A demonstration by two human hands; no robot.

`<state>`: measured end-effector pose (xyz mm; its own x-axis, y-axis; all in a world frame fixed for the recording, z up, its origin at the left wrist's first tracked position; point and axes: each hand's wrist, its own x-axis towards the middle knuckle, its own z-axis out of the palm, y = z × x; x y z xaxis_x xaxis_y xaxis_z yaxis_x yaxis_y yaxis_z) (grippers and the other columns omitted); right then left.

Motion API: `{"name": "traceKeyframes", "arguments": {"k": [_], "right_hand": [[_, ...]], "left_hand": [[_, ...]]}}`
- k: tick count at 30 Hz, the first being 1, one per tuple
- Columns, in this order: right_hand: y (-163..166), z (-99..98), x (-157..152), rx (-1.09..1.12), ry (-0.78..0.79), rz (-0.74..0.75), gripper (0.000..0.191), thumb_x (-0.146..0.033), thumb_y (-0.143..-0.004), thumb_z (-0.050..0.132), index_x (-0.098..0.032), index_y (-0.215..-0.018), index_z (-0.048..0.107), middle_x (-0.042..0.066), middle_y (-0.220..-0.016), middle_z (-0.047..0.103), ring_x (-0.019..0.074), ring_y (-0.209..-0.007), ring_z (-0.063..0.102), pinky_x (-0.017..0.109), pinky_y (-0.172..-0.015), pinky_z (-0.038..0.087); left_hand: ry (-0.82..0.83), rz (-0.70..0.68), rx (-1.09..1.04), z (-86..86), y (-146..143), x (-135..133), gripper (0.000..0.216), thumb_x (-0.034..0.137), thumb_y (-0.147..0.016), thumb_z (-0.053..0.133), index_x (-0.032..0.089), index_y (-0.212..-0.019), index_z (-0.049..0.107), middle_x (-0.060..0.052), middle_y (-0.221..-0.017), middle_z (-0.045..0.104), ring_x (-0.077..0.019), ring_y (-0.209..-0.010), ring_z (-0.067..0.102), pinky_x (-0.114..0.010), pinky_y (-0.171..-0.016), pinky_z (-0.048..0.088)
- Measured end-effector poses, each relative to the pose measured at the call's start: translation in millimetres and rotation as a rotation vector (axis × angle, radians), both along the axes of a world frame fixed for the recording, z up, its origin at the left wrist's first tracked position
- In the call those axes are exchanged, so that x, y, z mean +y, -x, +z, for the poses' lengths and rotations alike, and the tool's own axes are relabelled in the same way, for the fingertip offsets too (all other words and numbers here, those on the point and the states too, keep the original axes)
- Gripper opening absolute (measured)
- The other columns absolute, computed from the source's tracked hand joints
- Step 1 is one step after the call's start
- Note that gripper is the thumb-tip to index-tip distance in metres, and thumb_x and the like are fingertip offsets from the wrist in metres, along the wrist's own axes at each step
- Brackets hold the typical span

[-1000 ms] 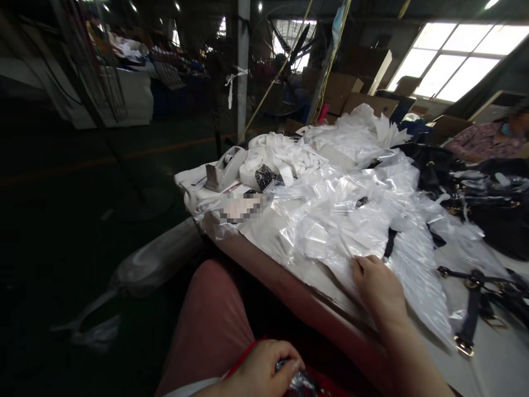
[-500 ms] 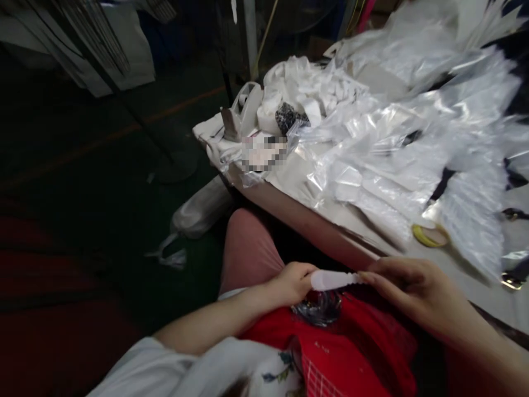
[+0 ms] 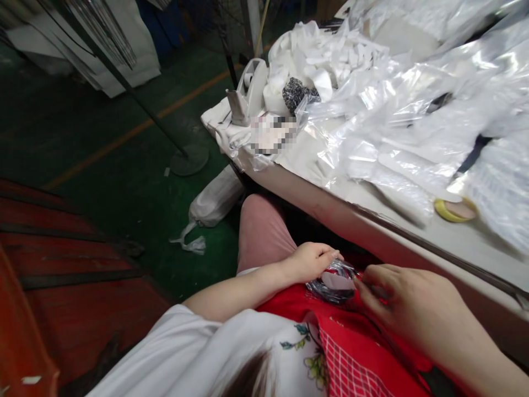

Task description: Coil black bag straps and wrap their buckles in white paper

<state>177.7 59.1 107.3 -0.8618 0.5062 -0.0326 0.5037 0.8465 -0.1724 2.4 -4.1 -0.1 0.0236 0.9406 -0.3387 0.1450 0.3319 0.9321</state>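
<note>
My left hand point(image 3: 312, 262) rests over my lap, its fingers closed on the upper edge of a shiny dark-and-clear coil point(image 3: 333, 298). Across the coil's middle lies a pale translucent strip point(image 3: 338, 280). On the right side, my right hand point(image 3: 399, 292) has its thumb and fingers pinched together at the strip's right end; the fingertips partly hide that end. Under the coil is a red apron point(image 3: 351, 342).
A table point(image 3: 314, 204) bears clear plastic bags point(image 3: 413, 121), a yellow tape roll point(image 3: 455, 210), a tape dispenser point(image 3: 248, 94) and heaped white strips point(image 3: 330, 49). A wrapped bundle point(image 3: 215, 198) lies on the green floor near a stand base point(image 3: 189, 160). Red boards point(image 3: 74, 275) are at left.
The pale strip, stretched between both hands above the coil before, now lies low over it. My left hand has moved onto the coil. The camera view has shifted.
</note>
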Motion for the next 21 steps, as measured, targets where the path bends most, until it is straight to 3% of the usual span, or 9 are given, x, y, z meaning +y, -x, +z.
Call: {"name": "traceKeyframes", "arguments": {"k": [6,10,13,17,21], "right_hand": [[9,6.5,-22,0.046,-0.177,0.047,0.032,-0.032,-0.090,0.046,-0.026,-0.060,0.054,-0.003,-0.050,0.061,0.0175,-0.041,0.058,0.032,-0.049,0.026],[19,-7.4,-28,0.010,-0.154,0.088,0.028,-0.026,-0.088,0.049,-0.024,-0.062,0.058,-0.001,-0.053,0.064,0.0165,-0.044,0.059,0.032,-0.048,0.027],[29,-29.7,-24,-0.061,-0.116,0.036,0.023,-0.027,-0.089,0.051,-0.021,-0.071,0.065,0.003,-0.061,0.069,0.0175,-0.049,0.063,0.031,-0.048,0.029],[29,-48.7,-7,-0.078,0.144,-0.010,0.021,-0.030,-0.091,0.051,-0.020,-0.084,0.068,0.005,-0.076,0.073,0.0195,-0.065,0.067,0.028,-0.055,0.037],[9,-43.0,21,-0.035,0.555,-0.110,0.025,-0.044,-0.085,0.059,-0.022,-0.077,0.067,0.001,-0.069,0.070,0.0168,-0.061,0.061,0.025,-0.056,0.040]], "left_hand": [[0.118,-0.014,0.051,11.2,-1,-1,0.043,0.041,-0.093,0.041,0.016,-0.109,0.072,-0.003,-0.075,0.071,-0.0111,-0.049,0.057,-0.022,-0.051,0.043],[0.120,-0.026,0.044,11.3,-2,-1,0.044,0.043,-0.093,0.041,0.016,-0.113,0.070,-0.002,-0.069,0.069,-0.0137,-0.053,0.061,-0.023,-0.054,0.045],[0.041,-0.002,0.069,7.3,-4,-1,0.038,0.039,-0.092,0.044,0.016,-0.103,0.072,-0.004,-0.080,0.073,-0.0157,-0.070,0.065,-0.024,-0.066,0.049],[0.029,0.042,0.027,0.5,-3,-2,0.034,0.029,-0.091,0.044,0.011,-0.092,0.073,-0.007,-0.089,0.074,-0.0168,-0.080,0.065,-0.024,-0.072,0.049],[-0.073,-0.018,-0.044,1.4,3,-5,0.033,0.031,-0.091,0.048,0.010,-0.097,0.073,-0.008,-0.097,0.074,-0.0177,-0.088,0.067,-0.025,-0.080,0.049]]}}
